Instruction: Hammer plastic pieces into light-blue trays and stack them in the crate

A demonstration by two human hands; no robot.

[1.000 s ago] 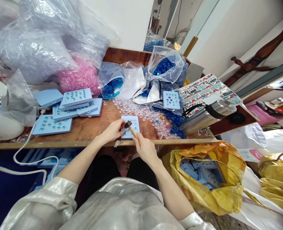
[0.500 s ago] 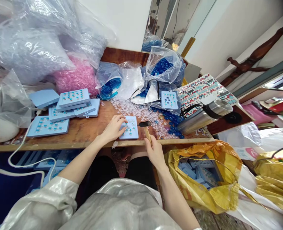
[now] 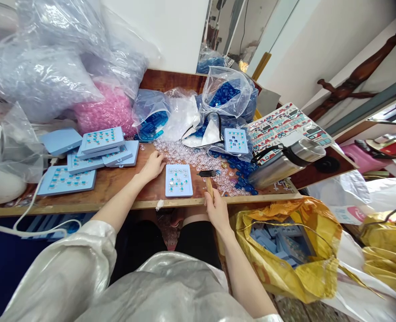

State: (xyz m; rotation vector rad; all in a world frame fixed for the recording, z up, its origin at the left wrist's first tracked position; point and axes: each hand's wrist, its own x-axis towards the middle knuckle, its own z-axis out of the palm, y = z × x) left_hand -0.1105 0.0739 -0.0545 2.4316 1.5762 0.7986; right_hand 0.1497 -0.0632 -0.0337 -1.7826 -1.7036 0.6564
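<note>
My right hand (image 3: 217, 211) grips the wooden handle of a small hammer (image 3: 209, 181), whose dark head is over the edge of the scattered clear pieces. Left of the hammer a light blue plastic panel (image 3: 179, 182) lies flat near the table's front edge, set with rows of small turquoise pieces. My left hand (image 3: 153, 166) is at the left edge of a spread of small clear round pieces (image 3: 184, 154), up and left of the panel. Its fingers are bent together at the pieces; whatever they pinch is too small to make out.
Several similar blue panels (image 3: 103, 137) are stacked at left, near a white cable (image 3: 30, 210). Bags of blue pieces (image 3: 229, 94) and pink pieces (image 3: 105, 109) stand behind. A steel flask (image 3: 281, 167) leans at right; a yellow sack (image 3: 295, 277) of panels sits below.
My left hand has left the panel and moved up and left to the clear pieces. My right hand, with the hammer, has shifted slightly right.
</note>
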